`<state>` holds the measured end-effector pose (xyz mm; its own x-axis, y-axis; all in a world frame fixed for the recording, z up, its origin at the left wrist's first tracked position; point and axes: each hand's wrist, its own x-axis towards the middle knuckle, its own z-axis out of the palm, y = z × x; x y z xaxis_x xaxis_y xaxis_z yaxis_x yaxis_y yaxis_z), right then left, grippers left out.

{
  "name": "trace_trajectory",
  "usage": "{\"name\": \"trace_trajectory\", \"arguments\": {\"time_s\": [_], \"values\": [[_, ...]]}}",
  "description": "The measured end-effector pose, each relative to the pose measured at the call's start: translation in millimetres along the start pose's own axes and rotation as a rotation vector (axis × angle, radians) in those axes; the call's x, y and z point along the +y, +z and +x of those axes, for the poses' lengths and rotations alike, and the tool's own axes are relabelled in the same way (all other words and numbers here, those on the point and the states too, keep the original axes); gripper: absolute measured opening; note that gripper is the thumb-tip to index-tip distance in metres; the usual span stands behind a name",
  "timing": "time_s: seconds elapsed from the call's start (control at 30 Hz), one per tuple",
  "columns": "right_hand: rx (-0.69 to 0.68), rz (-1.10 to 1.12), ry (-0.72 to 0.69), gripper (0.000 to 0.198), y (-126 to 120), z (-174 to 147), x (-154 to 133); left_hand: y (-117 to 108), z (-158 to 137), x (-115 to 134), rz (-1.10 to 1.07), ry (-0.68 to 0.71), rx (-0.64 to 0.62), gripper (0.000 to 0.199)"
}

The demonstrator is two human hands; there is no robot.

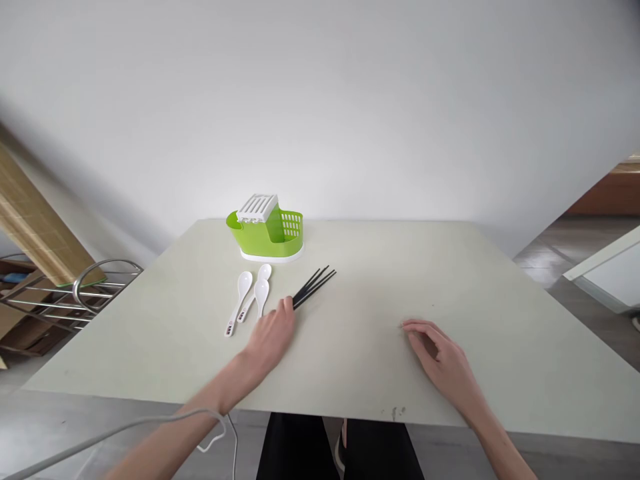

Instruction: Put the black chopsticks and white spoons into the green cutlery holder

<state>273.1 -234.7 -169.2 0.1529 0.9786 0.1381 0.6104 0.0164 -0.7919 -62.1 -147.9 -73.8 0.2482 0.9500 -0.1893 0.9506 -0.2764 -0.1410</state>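
Observation:
My left hand (274,333) is closed over the near ends of several black chopsticks (316,285). Their thin tips fan out toward the far right, resting low over the table. Just left of that hand lie three white spoons: one apart on the left (243,287), one behind (265,271), and one in front (261,291) whose handle is partly hidden by my fingers. My right hand (443,363) rests on the tabletop to the right, loosely curved, with a gap between thumb and fingers and nothing visible in it.
A green basket caddy (270,248) with a white slotted top (258,208) stands at the back of the pale table (370,267), near the wall. A metal rack (45,303) is left of the table. A white cable (125,424) crosses my left forearm.

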Motion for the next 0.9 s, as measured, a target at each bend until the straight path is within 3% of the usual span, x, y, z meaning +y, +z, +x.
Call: {"name": "trace_trajectory", "arguments": {"time_s": [0.1,0.23,0.33,0.5,0.9], "values": [[-0.001,0.002,-0.017,0.035,0,1,0,8,6,29,0.062,0.034,0.001,0.048],[0.004,-0.006,-0.033,0.034,-1,1,-1,21,14,46,0.1,0.09,0.084,0.055],[0.014,-0.014,-0.028,0.033,0,1,0,28,16,49,0.101,0.104,0.118,0.055],[0.015,-0.012,-0.03,0.034,1,0,1,28,14,57,0.121,0.096,0.129,0.036],[0.004,-0.009,-0.019,0.031,0,-1,2,12,5,54,0.104,0.143,0.091,0.033]]}}
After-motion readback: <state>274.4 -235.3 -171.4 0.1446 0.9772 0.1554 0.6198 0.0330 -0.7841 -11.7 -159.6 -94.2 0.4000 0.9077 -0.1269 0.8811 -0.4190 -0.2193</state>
